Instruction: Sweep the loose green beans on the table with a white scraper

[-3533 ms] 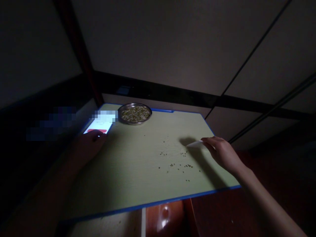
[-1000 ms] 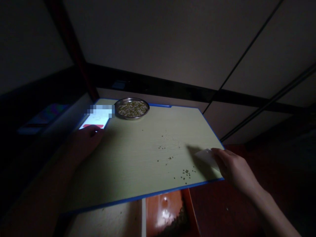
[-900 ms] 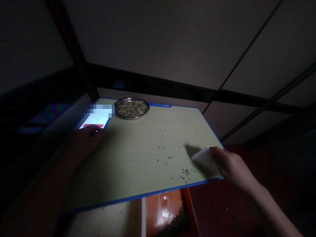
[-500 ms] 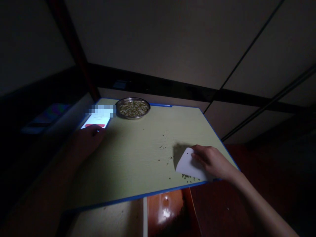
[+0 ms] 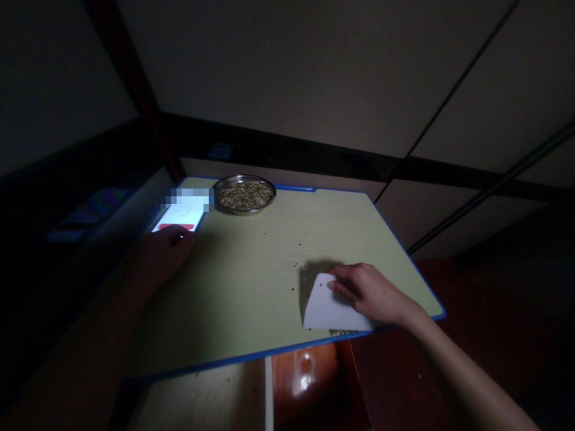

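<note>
My right hand (image 5: 366, 290) pinches a flat white scraper (image 5: 335, 311), tilted with its long lower edge down near the front edge of the pale green tabletop (image 5: 242, 287). Several small dark beans (image 5: 344, 331) are bunched along that edge, partly hidden by the scraper. A few other beans (image 5: 299, 265) lie scattered farther back. At the left, in deep shadow, my left hand (image 5: 168, 251) has its fingers curled over the lower end of a lit phone (image 5: 184, 214). Beyond the phone, a round metal dish (image 5: 245, 194) holds a layer of green and pale grains.
Blue trim (image 5: 233, 361) edges the table. Below its front lie a shiny orange-brown container (image 5: 305, 377) and a pale surface (image 5: 202, 401) with a few specks. Dark-banded panels (image 5: 287, 90) rise behind. Reddish floor (image 5: 431, 371) shows at the right.
My right hand has brought the scraper from the table's right side leftward and toward the front edge, gathering loose beans into a tighter bunch. My left hand stays at the phone.
</note>
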### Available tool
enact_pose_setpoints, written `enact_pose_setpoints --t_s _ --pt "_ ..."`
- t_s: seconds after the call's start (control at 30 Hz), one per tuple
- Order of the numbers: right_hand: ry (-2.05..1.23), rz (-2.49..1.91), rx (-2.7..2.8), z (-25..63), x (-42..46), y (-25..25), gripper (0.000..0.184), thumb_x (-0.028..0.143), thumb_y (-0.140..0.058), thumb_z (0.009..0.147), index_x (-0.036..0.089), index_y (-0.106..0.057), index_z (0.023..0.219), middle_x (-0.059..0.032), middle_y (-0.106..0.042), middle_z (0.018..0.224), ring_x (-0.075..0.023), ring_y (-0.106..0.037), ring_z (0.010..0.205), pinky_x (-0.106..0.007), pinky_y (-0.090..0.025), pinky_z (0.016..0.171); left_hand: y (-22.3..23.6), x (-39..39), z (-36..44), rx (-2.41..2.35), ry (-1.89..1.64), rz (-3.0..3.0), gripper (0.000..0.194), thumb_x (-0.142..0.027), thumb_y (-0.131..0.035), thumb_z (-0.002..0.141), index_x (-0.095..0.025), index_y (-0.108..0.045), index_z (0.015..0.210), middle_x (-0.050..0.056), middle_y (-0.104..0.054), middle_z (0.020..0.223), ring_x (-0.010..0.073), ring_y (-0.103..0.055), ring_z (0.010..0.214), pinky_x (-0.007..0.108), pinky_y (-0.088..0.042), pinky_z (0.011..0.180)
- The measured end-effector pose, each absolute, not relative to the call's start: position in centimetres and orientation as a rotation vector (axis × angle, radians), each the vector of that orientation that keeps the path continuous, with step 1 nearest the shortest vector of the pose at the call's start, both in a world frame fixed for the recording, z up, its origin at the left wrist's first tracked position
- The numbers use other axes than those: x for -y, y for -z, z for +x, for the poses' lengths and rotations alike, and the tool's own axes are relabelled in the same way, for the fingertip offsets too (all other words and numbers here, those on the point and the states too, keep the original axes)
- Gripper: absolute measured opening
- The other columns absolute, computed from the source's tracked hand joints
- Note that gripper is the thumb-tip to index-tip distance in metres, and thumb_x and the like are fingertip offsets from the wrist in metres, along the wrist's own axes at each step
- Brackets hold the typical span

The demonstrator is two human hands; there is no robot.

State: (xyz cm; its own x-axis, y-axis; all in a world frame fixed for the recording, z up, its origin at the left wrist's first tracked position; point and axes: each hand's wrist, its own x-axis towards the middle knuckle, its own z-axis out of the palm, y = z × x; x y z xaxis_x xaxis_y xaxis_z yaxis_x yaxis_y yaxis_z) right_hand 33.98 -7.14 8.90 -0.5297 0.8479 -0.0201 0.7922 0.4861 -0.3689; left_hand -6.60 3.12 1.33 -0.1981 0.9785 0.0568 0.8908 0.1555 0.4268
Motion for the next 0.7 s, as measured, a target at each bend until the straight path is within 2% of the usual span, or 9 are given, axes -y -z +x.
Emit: enact_pose_setpoints --t_s 0.13,0.33,0.7 --pt "-0.570 -1.388 2.597 33.5 7.0 -9.0 0.020 0.025 -0.047 0.092 0.024 -0.066 0.100 -0.0036 -0.072 0.087 -0.0178 -0.062 0.073 -0.030 -0.043 0.066 -1.7 -2.9 -6.4 -2.197 -0.533 1.824 0.050 -0.052 -0.036 0.089 -0.017 -0.068 0.103 0.013 -0.070 0.104 0.0279 -0.065 0.093 0.035 -0.047 0.075" --pt "-0.609 -1.327 2.633 33.0 6.6 -9.2 0.018 0.025 -0.050 0.089 0.026 -0.066 0.097 -0.0007 -0.070 0.079 -0.0162 -0.058 0.066 -0.030 -0.040 0.061 -1.8 -2.9 -6.3 -2.194 -0.540 1.800 0.050 -0.053 -0.038 0.088 -0.017 -0.068 0.104 0.013 -0.070 0.106 0.0273 -0.065 0.094 0.035 -0.048 0.076" --pt "-0.668 -1.370 2.480 33.2 8.2 -10.8 0.019 0.028 -0.047 0.093 0.023 -0.065 0.100 -0.0031 -0.070 0.084 -0.0162 -0.061 0.071 -0.029 -0.043 0.062 -1.1 -3.2 -6.8 -2.190 -0.565 1.848 0.051 -0.054 -0.036 0.089 -0.017 -0.068 0.105 0.011 -0.070 0.106 0.0259 -0.064 0.094 0.034 -0.047 0.078"
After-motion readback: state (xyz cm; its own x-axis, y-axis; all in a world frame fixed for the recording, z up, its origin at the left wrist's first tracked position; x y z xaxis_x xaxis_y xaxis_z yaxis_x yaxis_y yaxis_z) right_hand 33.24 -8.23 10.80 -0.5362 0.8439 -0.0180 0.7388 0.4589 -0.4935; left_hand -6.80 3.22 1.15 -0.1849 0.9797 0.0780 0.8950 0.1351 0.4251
